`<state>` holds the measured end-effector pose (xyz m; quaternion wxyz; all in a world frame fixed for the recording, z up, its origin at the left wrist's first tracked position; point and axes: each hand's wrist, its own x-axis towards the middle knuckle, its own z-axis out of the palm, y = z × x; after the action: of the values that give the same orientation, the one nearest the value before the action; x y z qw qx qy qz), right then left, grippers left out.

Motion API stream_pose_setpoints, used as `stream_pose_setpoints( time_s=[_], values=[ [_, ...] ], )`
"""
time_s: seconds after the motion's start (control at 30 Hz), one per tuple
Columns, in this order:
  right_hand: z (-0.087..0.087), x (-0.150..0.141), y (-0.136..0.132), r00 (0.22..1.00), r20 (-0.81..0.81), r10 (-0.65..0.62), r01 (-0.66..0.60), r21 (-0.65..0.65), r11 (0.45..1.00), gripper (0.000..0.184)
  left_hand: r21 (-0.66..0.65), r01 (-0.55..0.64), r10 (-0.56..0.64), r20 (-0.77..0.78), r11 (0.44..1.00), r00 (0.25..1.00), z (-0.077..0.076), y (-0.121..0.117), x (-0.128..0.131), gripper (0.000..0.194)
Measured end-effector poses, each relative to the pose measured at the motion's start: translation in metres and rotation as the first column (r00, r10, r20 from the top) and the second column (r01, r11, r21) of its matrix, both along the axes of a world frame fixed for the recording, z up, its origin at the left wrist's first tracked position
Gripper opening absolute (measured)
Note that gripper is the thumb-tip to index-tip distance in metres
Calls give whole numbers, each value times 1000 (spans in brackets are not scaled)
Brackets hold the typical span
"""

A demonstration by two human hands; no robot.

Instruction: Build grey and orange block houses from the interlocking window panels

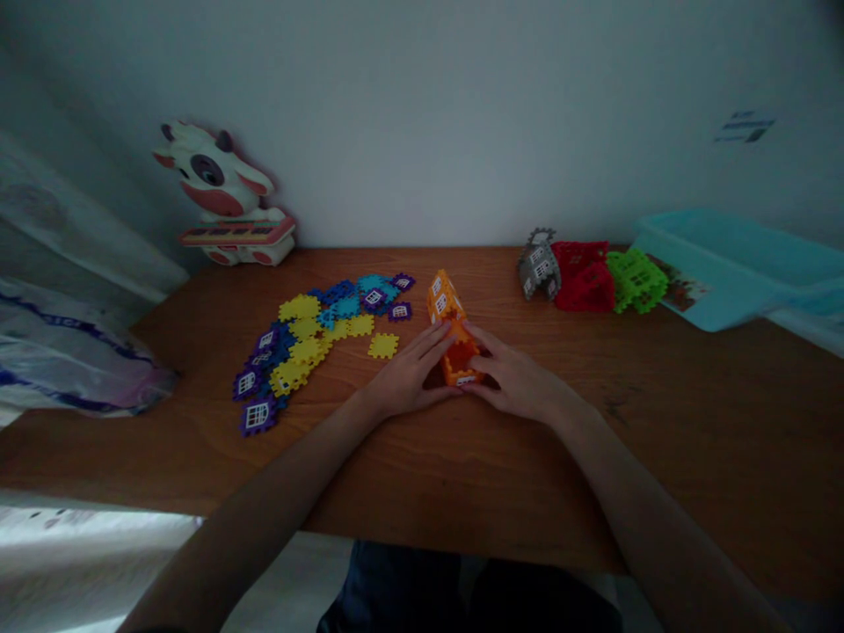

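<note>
An orange toy house of interlocking panels with white windows stands on the wooden table, its near part open at the top. My left hand grips its left side, fingertips on the upper edge and thumb low at the front. From the other side my right hand holds the right wall, with its thumb near the front bottom edge. A loose yellow panel lies just left of my left hand. Beyond it spreads a pile of yellow panels, blue panels and purple window panels.
At the back right stand a grey toy house, a red panel build and a green one. Beside them is a light blue bin. A cow toy keyboard stands back left, and a plastic bag lies at the left edge.
</note>
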<state>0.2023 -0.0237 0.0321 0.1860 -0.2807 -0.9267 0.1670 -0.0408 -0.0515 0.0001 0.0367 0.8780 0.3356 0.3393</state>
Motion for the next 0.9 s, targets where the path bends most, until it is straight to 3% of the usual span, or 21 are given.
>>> stream_pose_setpoints(
  time_s=[0.57, 0.63, 0.77, 0.9],
  values=[
    [-3, 3, 3, 1000, -19, 12, -11, 19, 1000, 11, -51, 27, -27, 13, 998, 1000, 2, 0, -1, 83],
    [-4, 5, 1, 998, -57, 20, -20, -3, 1000, 24, -54, 48, -47, 17, 997, 999, 4, 0, -4, 83],
    [-12, 9, 1, 966, -258, -6, -45, -192, 980, 73, -74, 86, -86, 2, 994, 996, 8, 3, -12, 83],
    [-23, 13, 5, 926, -373, -54, -124, -436, 891, 67, -88, 79, -82, -31, 993, 996, 6, 7, -16, 85]
  ],
)
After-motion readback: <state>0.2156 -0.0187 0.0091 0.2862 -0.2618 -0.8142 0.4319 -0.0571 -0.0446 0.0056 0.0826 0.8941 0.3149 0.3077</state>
